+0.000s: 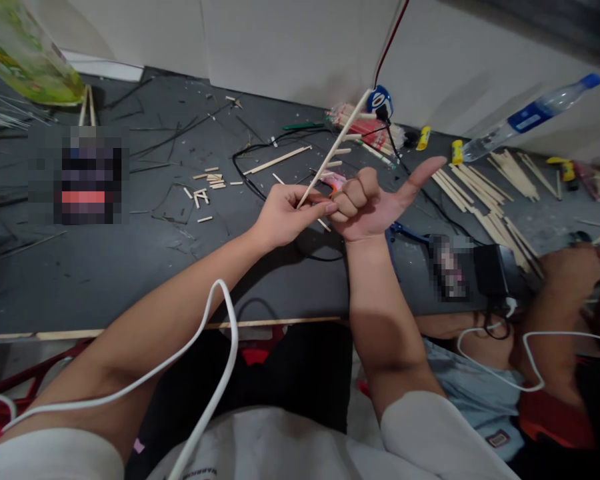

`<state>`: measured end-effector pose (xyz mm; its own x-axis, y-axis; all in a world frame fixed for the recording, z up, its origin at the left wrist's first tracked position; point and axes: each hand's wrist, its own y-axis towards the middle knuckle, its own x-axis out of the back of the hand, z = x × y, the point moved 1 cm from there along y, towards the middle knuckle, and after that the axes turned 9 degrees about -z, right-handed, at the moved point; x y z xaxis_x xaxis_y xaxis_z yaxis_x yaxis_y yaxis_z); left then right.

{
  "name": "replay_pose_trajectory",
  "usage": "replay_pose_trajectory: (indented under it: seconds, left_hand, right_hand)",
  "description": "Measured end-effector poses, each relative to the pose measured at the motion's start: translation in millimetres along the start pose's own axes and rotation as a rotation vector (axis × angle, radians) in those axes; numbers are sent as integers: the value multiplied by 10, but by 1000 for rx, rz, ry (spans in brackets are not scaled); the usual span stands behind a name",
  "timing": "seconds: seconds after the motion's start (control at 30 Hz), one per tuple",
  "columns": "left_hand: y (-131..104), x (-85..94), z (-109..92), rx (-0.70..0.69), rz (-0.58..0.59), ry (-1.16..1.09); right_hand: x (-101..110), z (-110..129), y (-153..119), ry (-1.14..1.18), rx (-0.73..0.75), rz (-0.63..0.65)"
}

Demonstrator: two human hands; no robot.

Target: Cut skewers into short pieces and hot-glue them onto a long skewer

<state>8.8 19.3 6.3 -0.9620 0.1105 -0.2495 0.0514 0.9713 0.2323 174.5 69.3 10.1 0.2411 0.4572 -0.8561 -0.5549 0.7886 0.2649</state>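
Between the pinched fingers of my left hand (287,212) is the lower end of a long pale wooden stick (337,143), which slants up to the right. Several short sticks branch off its right side. My right hand (363,203) is beside it, with its fingers curled in and its thumb stretched out to the right. Its curled fingers meet my left fingertips, and whether they hold anything is hidden. Short cut stick pieces (215,179) lie on the dark table (180,287) left of my hands.
Long loose sticks (495,220) and a plastic bottle (535,120) are at the right. A black adapter (497,270) sits near the front edge. Another person's arm (560,307) reaches in at the far right. White cable (233,333) crosses my left arm.
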Motion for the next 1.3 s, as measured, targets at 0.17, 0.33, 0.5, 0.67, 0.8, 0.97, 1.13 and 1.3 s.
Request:
replay_pose_trajectory:
  seconds: [0.17, 0.33, 0.5, 0.67, 0.8, 0.97, 1.13, 1.3]
  left_hand:
    - [19, -2, 19, 80, -33, -72]
    - [49, 21, 0, 183, -76, -198]
    - [94, 92, -65, 236, -118, -265]
    - [161, 182, -48, 256, -185, -288]
    - [189, 221, -31, 253, -199, -300]
    - [182, 224, -48, 275, -167, -318]
    - [165, 208, -62, 302, -120, -325]
    - [162, 210, -54, 312, -105, -307]
  right_hand:
    - [38, 64, -20, 9, -182, 69]
    - [72, 68, -34, 154, -109, 49]
    - [48, 153, -82, 252, -175, 1]
    - [-46, 336, -168, 457, -51, -42]
    - [-80, 488, -206, 463, 186, -195]
    - [-69, 438, -141, -156, 546, -687]
    - [-118, 177, -21, -1162, 899, -773]
    - [-150, -73, -16, -1691, 582, -380]
